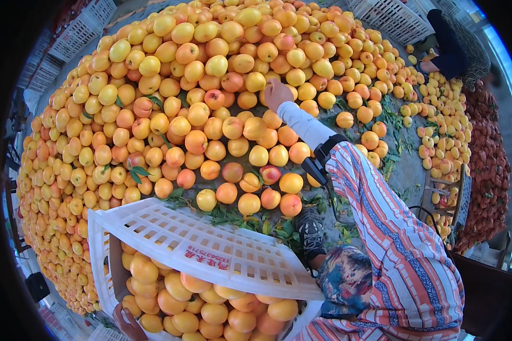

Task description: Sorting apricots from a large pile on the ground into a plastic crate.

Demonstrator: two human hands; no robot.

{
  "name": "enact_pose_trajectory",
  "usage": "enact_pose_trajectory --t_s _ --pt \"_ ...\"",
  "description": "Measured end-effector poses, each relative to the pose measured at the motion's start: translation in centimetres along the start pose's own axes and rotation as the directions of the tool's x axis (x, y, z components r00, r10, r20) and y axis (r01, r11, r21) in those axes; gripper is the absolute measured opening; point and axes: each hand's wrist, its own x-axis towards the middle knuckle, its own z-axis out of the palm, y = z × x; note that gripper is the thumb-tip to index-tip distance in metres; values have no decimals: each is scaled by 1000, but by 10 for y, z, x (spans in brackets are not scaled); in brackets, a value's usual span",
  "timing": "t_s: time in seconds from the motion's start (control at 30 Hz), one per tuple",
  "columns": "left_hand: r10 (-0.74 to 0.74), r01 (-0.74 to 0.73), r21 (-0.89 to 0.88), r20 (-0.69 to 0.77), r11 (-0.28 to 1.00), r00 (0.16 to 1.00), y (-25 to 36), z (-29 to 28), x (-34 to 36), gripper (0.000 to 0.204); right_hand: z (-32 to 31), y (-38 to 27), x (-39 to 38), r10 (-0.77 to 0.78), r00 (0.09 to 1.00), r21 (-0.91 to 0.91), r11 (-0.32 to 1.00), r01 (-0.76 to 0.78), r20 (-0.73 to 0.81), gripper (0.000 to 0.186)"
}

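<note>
My right hand reaches out over a large heap of yellow-orange apricots. Its fingers are curled down among the fruit, and what lies under them is hidden. Close to my body stands a white slatted plastic crate, tilted in view and holding many apricots. My left hand is at the crate's near left side, its fingers bent over the edge; part of that hand is cut off by the picture's lower rim.
Green leaves lie on the grey floor between crate and heap, beside my shoe. White crates stand at the back. A crouching person is at the far right, near red mesh sacks and a small stool.
</note>
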Motion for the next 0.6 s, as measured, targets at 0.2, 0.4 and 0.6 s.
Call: enact_pose_trajectory --t_s 0.2,0.4,0.6 --pt "-19 20 -55 11 998 1000 -2 0 0 26 -16 1 41 -13 975 -558 819 138 222 35" --pt "-31 31 -66 -3 997 1000 -7 1 -2 25 -14 4 69 155 886 -439 897 60 436 38" --pt "25 -27 -35 -43 999 999 5 1 4 24 -1 32 70 331 889 191 896 -402 316 33"
